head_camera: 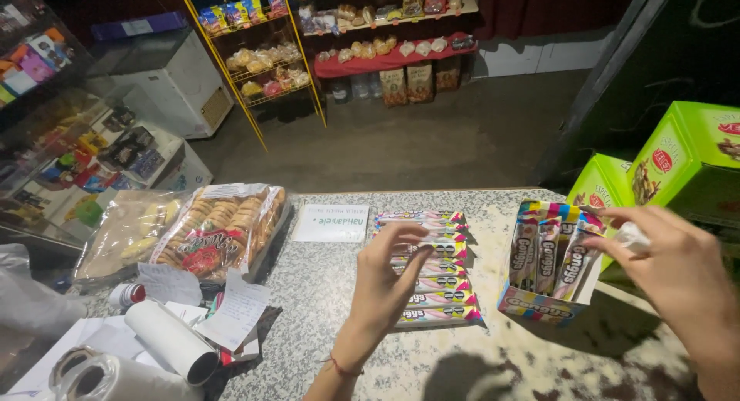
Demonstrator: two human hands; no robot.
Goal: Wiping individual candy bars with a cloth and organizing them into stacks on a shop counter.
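My left hand (384,281) hovers over a row of several pastel candy packets (432,274) laid flat on the speckled counter (324,293), its fingertips pinching the end of one packet near the middle of the row. To the right stands an open colourful display box (539,305) with more of the same candy packets (551,251) upright inside it. My right hand (678,274) is at the box's right side, fingers curled around a small crumpled white piece (634,237), touching the top of the rightmost upright packet.
A clear bag of biscuits (220,228) and another clear bag (127,231) lie at the counter's left, with paper slips (235,312), paper rolls (173,341) and a white card (331,224). Green cartons (686,154) stand at the right. Snack shelves (262,54) line the far wall.
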